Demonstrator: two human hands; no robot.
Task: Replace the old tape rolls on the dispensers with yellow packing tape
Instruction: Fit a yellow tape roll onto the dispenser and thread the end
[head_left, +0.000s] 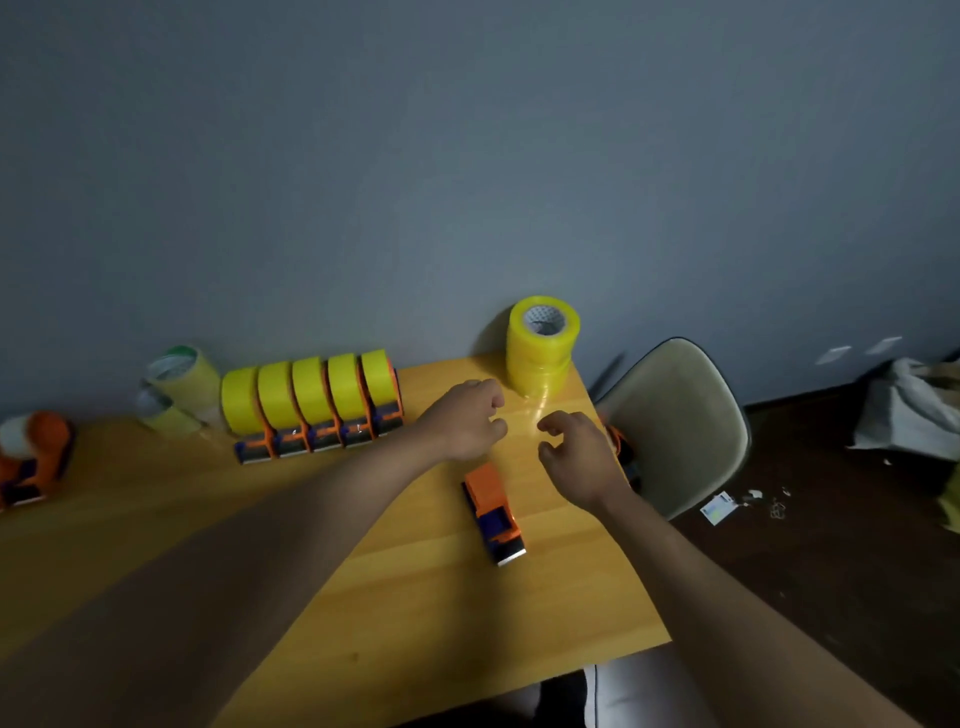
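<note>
- Landmark: stack (542, 345) of yellow rolls, upright at the table's (415, 597) far right corner, against the wall.
- Left hand (465, 421) hovers just near-left of the stack, fingers loosely curled, holding nothing. Right hand (579, 457) hovers just near-right of it, fingers half-curled, thumb apart, also holding nothing. Neither touches the stack.
- Bare dispenser (493, 512) lies flat nearer the person than the stack, between the forearms, blade end toward the person; no roll on it.
- Row of five loaded dispensers (314, 410) stands well left of the stack; pale old rolls (176, 387) further left; another dispenser (31, 457) far left, roll blurred.
- One more dispenser (621, 447) sits mostly hidden behind the right hand, at the table edge beside the chair (680, 421).
- Risk: lifting only the top roll may drag the one beneath it, since sides can stick; the stack could topple off the corner.
- Risk: the right wrist could nudge the hidden dispenser off the edge.
- Risk: a forearm sweeping back could catch the bare dispenser's blade.
</note>
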